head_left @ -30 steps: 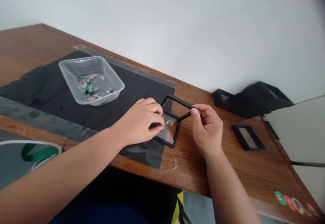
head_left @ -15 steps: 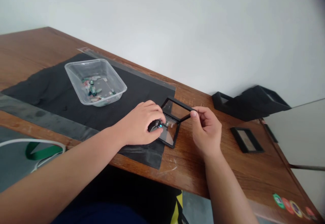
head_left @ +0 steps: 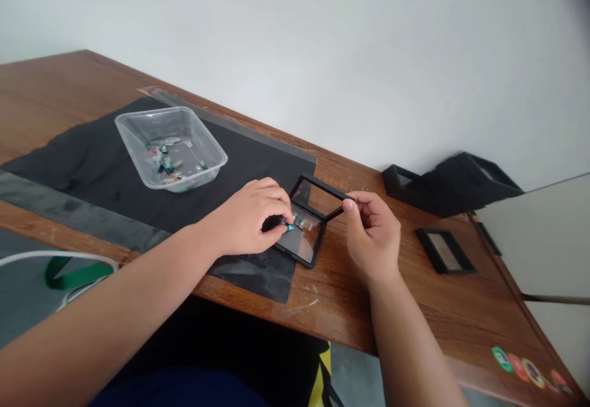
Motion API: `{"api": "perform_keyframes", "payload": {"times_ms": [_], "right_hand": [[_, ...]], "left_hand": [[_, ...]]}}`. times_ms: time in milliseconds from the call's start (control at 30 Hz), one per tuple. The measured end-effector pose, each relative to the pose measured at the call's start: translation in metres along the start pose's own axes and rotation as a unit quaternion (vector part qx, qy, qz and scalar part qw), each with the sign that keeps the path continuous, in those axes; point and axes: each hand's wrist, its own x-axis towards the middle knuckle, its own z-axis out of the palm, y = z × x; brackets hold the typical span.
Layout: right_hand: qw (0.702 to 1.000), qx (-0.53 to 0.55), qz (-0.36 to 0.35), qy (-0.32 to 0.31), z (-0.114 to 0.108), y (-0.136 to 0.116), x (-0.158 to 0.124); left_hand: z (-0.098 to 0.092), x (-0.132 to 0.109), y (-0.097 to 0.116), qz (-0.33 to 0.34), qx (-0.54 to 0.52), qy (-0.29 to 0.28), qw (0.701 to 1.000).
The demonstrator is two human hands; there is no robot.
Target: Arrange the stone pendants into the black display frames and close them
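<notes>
A small black hinged display case with clear film panels lies open at the edge of a black cloth on the wooden table. My right hand pinches the raised lid by its right edge, holding it tilted up. My left hand is closed, fingertips pinching a small blue-green piece over the case's lower panel.
A clear plastic tub with several small coloured pieces stands on the cloth at the left. Closed black cases are stacked by the wall at the right, another lies flat nearby. Round stickers mark the table's near right corner.
My left fingers have shifted over the lower panel and a small blue-green piece now shows at their tips. The right hand keeps the lid raised. The view has shifted slightly.
</notes>
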Motion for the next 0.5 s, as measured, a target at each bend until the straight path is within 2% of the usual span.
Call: {"api": "perform_keyframes", "payload": {"times_ms": [500], "right_hand": [[1.000, -0.013, -0.008, 0.001, -0.0006, -0.0006, 0.0003]], "left_hand": [[0.0001, 0.0009, 0.0008, -0.004, -0.012, -0.021, 1.000]]}}
